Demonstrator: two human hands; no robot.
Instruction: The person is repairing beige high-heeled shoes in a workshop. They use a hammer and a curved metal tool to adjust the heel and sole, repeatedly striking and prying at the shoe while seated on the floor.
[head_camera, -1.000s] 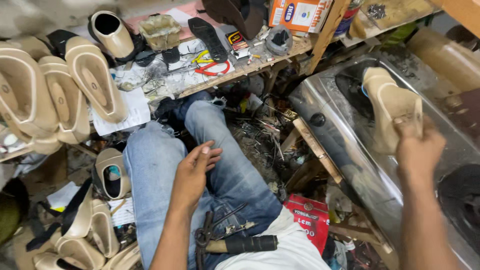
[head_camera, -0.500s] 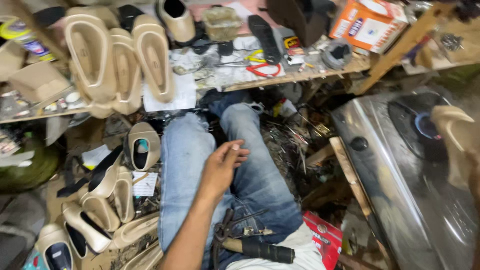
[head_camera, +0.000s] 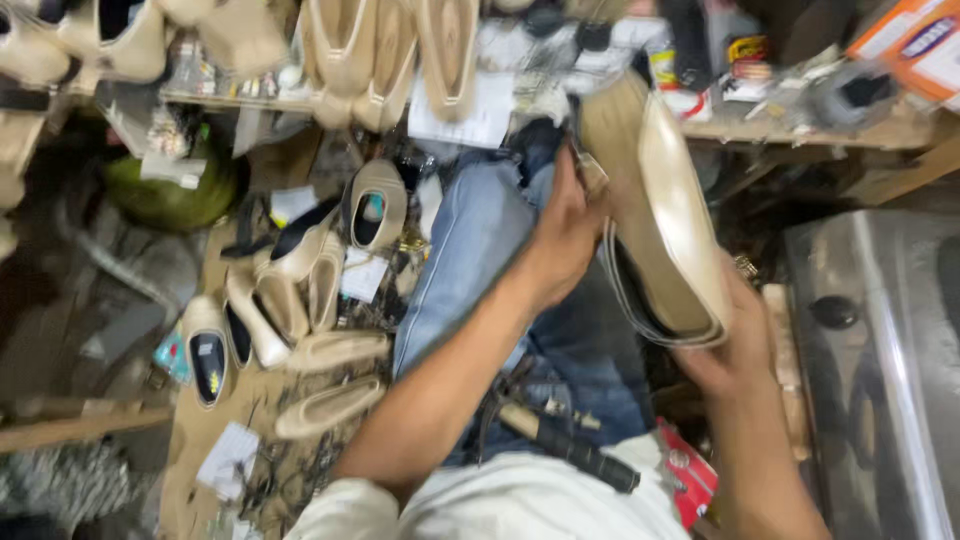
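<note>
Head view: blurred beige shoe (head_camera: 665, 215) between both hands, fingers hidden.

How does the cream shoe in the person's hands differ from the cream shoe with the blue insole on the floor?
The held cream pointed shoe is gripped by the left hand and right hand, sole side showing. The floor cream shoe with blue insole lies untouched, opening up. Both are cream.

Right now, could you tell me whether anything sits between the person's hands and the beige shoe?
Nothing visible does: the left hand grips the beige shoe near its upper end, and the right hand supports it from beneath, both touching it directly above the lap.
</note>
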